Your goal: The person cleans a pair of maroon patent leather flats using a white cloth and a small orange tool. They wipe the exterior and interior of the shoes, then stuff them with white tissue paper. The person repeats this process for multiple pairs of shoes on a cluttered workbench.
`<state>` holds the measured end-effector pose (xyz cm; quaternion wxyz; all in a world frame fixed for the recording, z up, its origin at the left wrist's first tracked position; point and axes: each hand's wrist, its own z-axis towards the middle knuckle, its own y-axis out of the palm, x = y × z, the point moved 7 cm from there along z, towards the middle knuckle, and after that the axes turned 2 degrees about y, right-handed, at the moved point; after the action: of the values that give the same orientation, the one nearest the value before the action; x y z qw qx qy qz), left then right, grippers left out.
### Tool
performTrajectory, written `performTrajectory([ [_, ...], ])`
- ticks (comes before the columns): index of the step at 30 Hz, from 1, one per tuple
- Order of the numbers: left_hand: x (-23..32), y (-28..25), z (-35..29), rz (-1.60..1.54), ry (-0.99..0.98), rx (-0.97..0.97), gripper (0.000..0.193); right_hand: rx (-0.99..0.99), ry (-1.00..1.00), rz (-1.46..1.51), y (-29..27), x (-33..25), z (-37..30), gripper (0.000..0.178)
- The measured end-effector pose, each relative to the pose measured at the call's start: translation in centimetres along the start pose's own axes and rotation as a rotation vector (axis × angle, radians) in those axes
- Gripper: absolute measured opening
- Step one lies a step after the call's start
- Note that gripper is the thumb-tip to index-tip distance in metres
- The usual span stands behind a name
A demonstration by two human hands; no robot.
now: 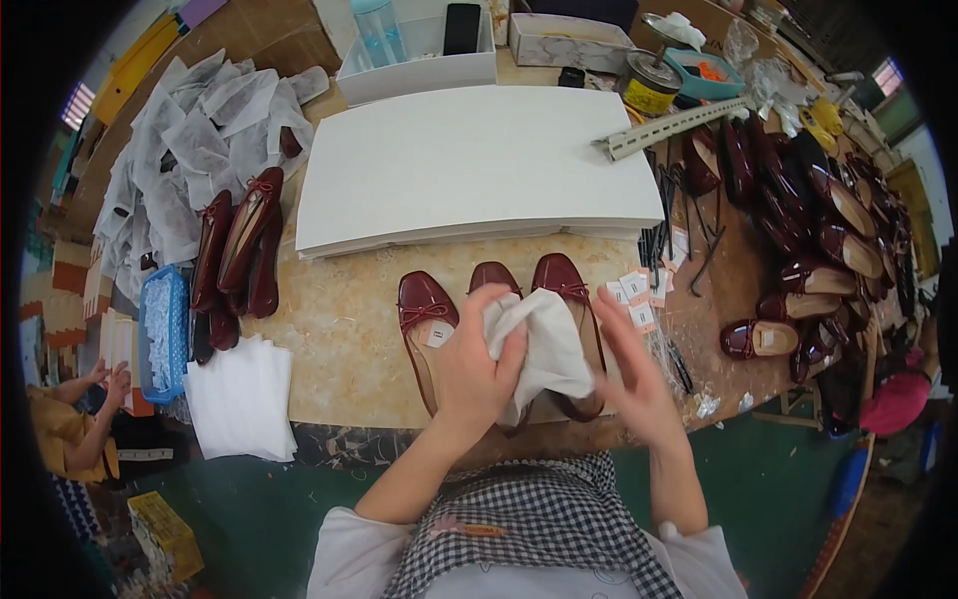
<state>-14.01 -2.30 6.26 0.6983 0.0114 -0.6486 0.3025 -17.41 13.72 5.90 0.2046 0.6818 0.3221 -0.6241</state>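
Observation:
A crumpled white sheet (551,347), thin paper or cloth, is bunched in my left hand (471,371), with the thumb pressed on it. My right hand (641,384) is beside the sheet's right side, fingers stretched out and apart. Below and behind the hands, dark red flats lie on the table: a left shoe (426,301) with a small white tag inside, a middle shoe (493,276) mostly covered by hand and sheet, and a right shoe (561,277). Small bows show on the left and right ones.
A thick white sheet stack (469,160) spans the table's back. Wrapped shoes (200,140), a red shoe pile (239,240), a blue basket (163,334) and folded white sheets (241,399) are left. A ruler-like strip (679,128), tags (637,290) and many shoes (838,240) are right.

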Motion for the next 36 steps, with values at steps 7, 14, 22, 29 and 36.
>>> performTrajectory([
  [7, -4.2, 7.9, -1.8, -0.542, -0.295, -0.422, 0.048, 0.223, 0.167, -0.04, -6.5, 4.7, 2.0, 0.058],
  [14, 0.3, 13.0, -7.1, 0.454, 0.444, -0.674, 0.026, 0.094, -0.214, -1.19, -1.4, 5.7, 6.6, 0.043],
  [22, -0.1, 12.5, -7.0, 0.44, 0.468, -0.637, 0.031, 0.192, -0.08, -0.673, -6.4, 7.5, 7.9, 0.057],
  [29, 2.5, 10.1, 0.6, 0.526, 0.562, -0.564, 0.033, 0.359, -0.115, -0.566, -6.4, 7.2, 7.1, 0.056],
  [36, -8.1, -4.0, 19.5, 1.064, 0.222, 0.056, 0.063, 0.306, -0.042, -0.409, -5.7, 5.9, 0.5, 0.048],
])
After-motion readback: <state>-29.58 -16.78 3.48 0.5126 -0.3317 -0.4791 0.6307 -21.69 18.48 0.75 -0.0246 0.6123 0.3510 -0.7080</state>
